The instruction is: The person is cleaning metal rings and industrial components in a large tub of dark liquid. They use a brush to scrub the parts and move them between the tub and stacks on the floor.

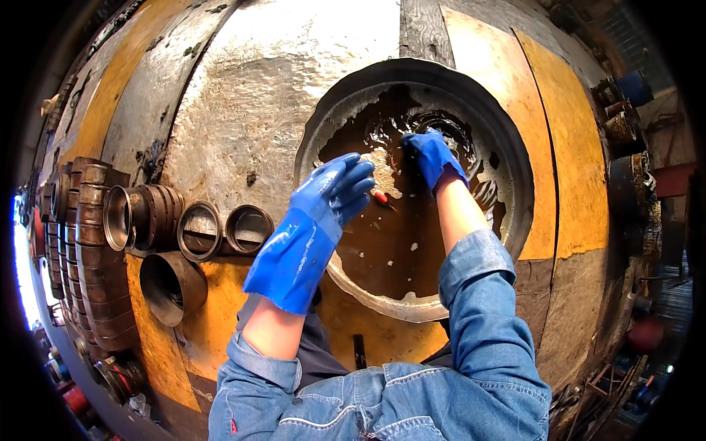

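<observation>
A wide round basin [523, 176] of murky brown liquid [390, 250] with patches of foam stands before me. My right hand [435, 156], in a blue rubber glove, reaches into the liquid at the far right, and ripples spread around it. Its fingertips are under or at the surface, so whatever they hold is hidden. My left hand [334, 187], gloved alike and wet, is raised over the basin's left side with its fingers stretched out and nothing visible in it. Between the hands a small red object [381, 197] shows in the liquid, its kind unclear.
Left of the basin lie several metal rings, among them two short cylinders [200, 231] and a wider metal sleeve [173, 288]. Stacks of brown metal rings [103, 250] stand farther left. Worn boards and yellow panels [566, 140] cover the floor. Assorted metal parts line the right edge.
</observation>
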The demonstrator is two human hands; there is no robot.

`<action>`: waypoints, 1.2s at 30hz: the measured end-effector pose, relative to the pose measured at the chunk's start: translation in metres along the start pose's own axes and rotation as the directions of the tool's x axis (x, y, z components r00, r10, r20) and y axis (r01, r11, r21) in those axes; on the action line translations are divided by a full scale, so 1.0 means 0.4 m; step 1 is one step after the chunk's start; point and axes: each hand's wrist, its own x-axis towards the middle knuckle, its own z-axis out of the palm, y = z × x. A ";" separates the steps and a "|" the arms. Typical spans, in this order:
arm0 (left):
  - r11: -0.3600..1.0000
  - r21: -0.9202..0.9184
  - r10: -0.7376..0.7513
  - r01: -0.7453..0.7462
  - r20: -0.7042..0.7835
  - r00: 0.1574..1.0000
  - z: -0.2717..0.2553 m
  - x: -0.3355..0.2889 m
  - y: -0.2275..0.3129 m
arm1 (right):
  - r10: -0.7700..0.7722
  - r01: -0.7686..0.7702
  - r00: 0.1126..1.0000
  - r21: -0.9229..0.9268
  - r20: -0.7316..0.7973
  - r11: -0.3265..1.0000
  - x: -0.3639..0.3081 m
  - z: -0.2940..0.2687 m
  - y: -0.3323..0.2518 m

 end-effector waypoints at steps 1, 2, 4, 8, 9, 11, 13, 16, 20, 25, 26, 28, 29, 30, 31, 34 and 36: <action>1.000 -0.013 -0.006 0.006 0.005 1.000 -0.008 0.003 0.002 | -0.061 0.061 0.998 -0.048 0.007 0.997 -0.004 -0.002 -0.004; 1.000 -0.023 -0.011 0.012 0.030 0.999 -0.019 0.009 0.006 | -0.085 0.085 0.996 -0.012 0.039 0.996 -0.014 -0.004 -0.002; 1.000 0.010 0.004 -0.004 -0.039 0.999 -0.009 0.001 0.007 | -0.133 0.127 0.987 0.062 0.092 0.990 -0.046 -0.019 -0.003; 0.999 0.044 0.011 -0.007 -0.080 0.997 0.021 -0.005 0.006 | -0.246 0.244 0.969 0.052 0.024 0.968 -0.068 -0.043 0.013; 0.999 0.049 0.004 0.001 -0.085 0.996 0.025 -0.005 0.005 | -0.232 0.230 0.972 0.055 0.043 0.972 -0.084 -0.050 0.015; 0.999 0.049 -0.004 0.008 -0.088 0.996 0.022 0.000 -0.001 | -0.209 0.205 0.975 0.054 0.076 0.977 -0.136 -0.074 -0.006; 0.998 0.055 -0.009 0.013 -0.078 0.997 0.020 0.004 -0.006 | -0.209 0.206 0.975 0.050 0.071 0.977 -0.155 -0.110 0.003; 0.998 0.061 -0.017 0.020 -0.049 0.999 0.020 0.010 -0.006 | -0.364 0.350 0.928 0.151 0.077 0.924 -0.225 -0.187 0.023; 0.998 0.056 0.003 -0.001 -0.035 0.999 0.015 0.019 -0.008 | -0.309 0.276 0.942 0.221 0.132 0.936 -0.356 -0.278 0.016; 0.993 0.105 0.052 -0.051 -0.014 0.999 0.009 0.024 -0.010 | -0.233 0.143 0.941 0.337 0.245 0.931 -0.470 -0.291 0.062; 0.991 0.123 0.057 -0.051 -0.042 0.998 0.010 0.020 -0.005 | -0.214 0.132 0.951 0.334 0.223 0.933 -0.506 -0.281 0.073; 0.986 0.156 0.073 -0.062 -0.067 0.995 0.000 0.016 0.006 | -0.158 0.061 0.938 0.301 0.309 0.952 -0.561 -0.265 0.093; 0.983 0.167 0.090 -0.077 -0.069 0.994 -0.005 0.013 0.011 | -0.135 0.034 0.927 0.281 0.351 0.959 -0.580 -0.254 0.104; 0.982 0.165 0.106 -0.093 -0.068 0.992 -0.019 0.011 0.017 | -0.123 0.019 0.914 0.263 0.386 0.965 -0.602 -0.242 0.112; 0.981 0.165 0.119 -0.107 -0.065 0.991 -0.021 0.002 0.024 | -0.119 0.038 0.899 0.197 0.421 0.980 -0.611 -0.226 0.124; 0.984 0.151 0.110 -0.092 -0.113 0.988 -0.022 -0.021 0.048 | -0.066 0.006 0.844 0.114 0.533 0.994 -0.624 -0.162 0.144; 0.987 0.130 0.109 -0.095 -0.102 0.989 -0.038 -0.018 0.055 | 0.054 -0.041 0.785 -0.035 0.618 0.999 -0.601 -0.115 0.141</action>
